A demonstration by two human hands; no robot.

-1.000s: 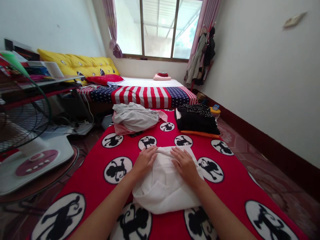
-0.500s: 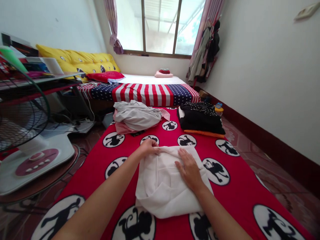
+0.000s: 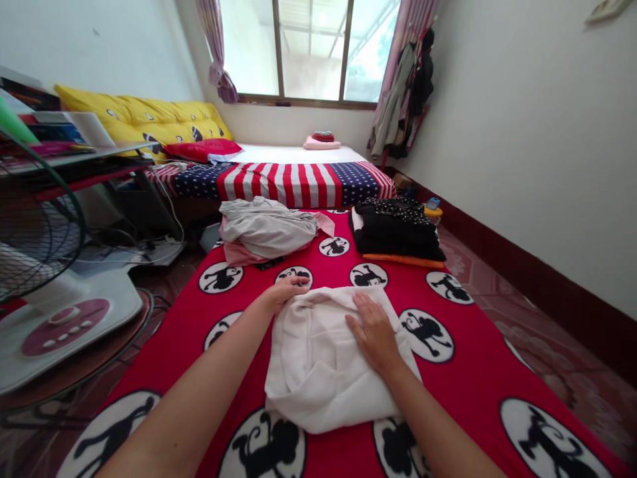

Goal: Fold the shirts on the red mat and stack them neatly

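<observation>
A folded white cloth (image 3: 321,368) lies on a red blanket with black monkey prints (image 3: 462,358). My left hand (image 3: 283,292) is closed on the cloth's far left corner, fingers curled round the edge. My right hand (image 3: 374,332) lies flat on the cloth's right half, fingers stretched out and pressing it down.
A loose heap of grey and pink clothes (image 3: 266,229) sits at the blanket's far left. A stack of folded dark clothes (image 3: 395,232) sits at the far right. Beyond is a bed with a flag-pattern cover (image 3: 298,182). A standing fan (image 3: 44,265) is on the left floor.
My left hand went from lying flat on the cloth to gripping its far left corner. My right hand slid slightly toward me on the cloth. The view shifted a little.
</observation>
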